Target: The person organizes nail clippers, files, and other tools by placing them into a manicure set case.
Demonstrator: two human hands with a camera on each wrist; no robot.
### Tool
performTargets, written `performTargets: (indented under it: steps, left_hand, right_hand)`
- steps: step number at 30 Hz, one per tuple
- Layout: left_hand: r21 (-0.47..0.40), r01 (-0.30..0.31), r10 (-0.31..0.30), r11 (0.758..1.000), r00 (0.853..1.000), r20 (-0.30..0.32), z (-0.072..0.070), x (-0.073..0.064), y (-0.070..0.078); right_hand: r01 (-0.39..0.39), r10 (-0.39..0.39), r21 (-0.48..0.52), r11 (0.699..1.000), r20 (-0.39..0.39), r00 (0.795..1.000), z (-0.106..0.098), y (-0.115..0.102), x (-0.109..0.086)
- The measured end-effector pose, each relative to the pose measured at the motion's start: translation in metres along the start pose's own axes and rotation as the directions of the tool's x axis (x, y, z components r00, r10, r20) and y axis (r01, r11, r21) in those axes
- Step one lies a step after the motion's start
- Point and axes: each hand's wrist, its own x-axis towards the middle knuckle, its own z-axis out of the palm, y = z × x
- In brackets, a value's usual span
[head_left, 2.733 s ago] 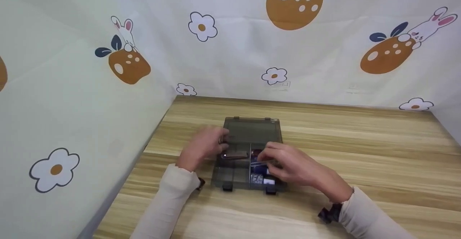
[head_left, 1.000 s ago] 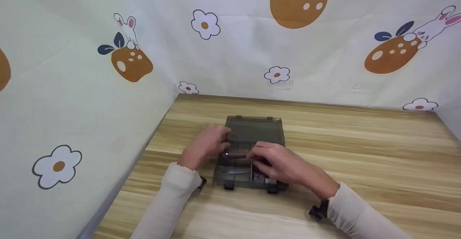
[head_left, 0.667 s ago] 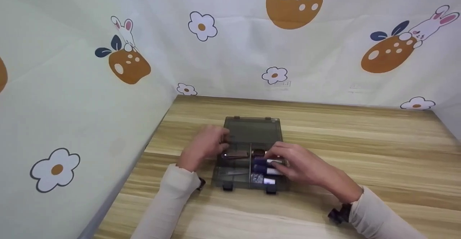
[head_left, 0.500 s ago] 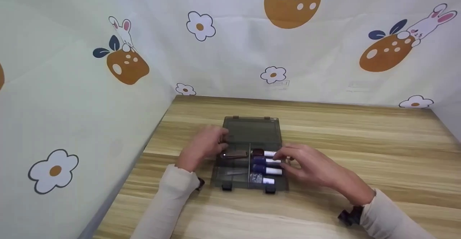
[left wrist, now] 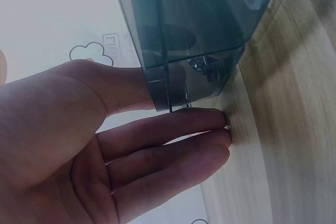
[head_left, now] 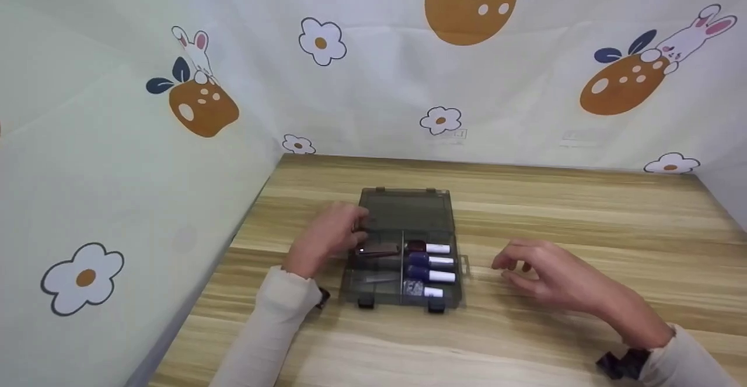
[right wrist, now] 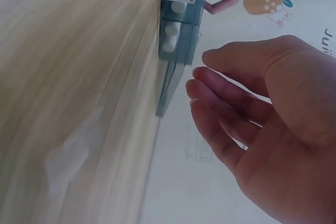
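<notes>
A smoky see-through compartment box point(head_left: 402, 299) lies on the table with its lid point(head_left: 408, 209) swung back. Its right compartment holds several nail polish bottles with white caps: a dark red bottle point(head_left: 415, 246), two dark blue ones and a glittery silver bottle point(head_left: 414, 288). On the left lie a dark flat piece point(head_left: 378, 250) with a shiny end and a thin pale strip point(head_left: 373, 279). My left hand point(head_left: 327, 234) holds the box's left edge by the hinge, thumb and fingers either side of a corner in the left wrist view. My right hand point(head_left: 551, 273) hovers right of the box, fingers loosely bent, holding nothing.
A hanging tab point(head_left: 465, 264) sticks out from the box's right side. Two black latches point(head_left: 436, 305) face the front. Behind the wooden table point(head_left: 554, 206) and along its left side hangs a pale printed cloth point(head_left: 373, 72).
The right hand had a thin clear strip over the bottles; a strip now lies in the front left compartment. That hand has since drawn away right, uncovering the bottles. The left hand stays put.
</notes>
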Motion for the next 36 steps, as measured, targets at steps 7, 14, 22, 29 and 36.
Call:
performTargets:
  steps: [7,14,22,29,36]
  left_hand:
    - [-0.01,0.019,-0.019,1.0,1.0,0.013,-0.002,0.0,0.0]
    - [0.018,0.006,-0.006,1.0,1.0,-0.005,-0.001,-0.001,-0.003]
    - [0.042,-0.005,0.006,0.999,1.0,-0.013,-0.002,-0.001,-0.003]
    - [0.044,-0.003,0.004,0.999,1.0,-0.02,0.0,0.0,-0.002]
    - [0.048,-0.006,0.007,0.999,1.0,-0.016,-0.001,0.0,0.001]
  right_hand:
    - [-0.029,0.028,0.019,0.999,0.047,0.999,-0.012,0.009,-0.021]
    - [-0.035,0.029,0.049,0.998,0.121,0.992,-0.02,0.017,-0.034]
    - [-0.108,0.104,0.001,0.994,0.25,0.963,-0.029,0.022,-0.045]
    - [-0.176,0.166,0.005,0.984,0.31,0.936,-0.028,0.025,-0.048]
    - [-0.175,0.161,0.014,0.985,0.321,0.933,-0.026,0.025,-0.049]
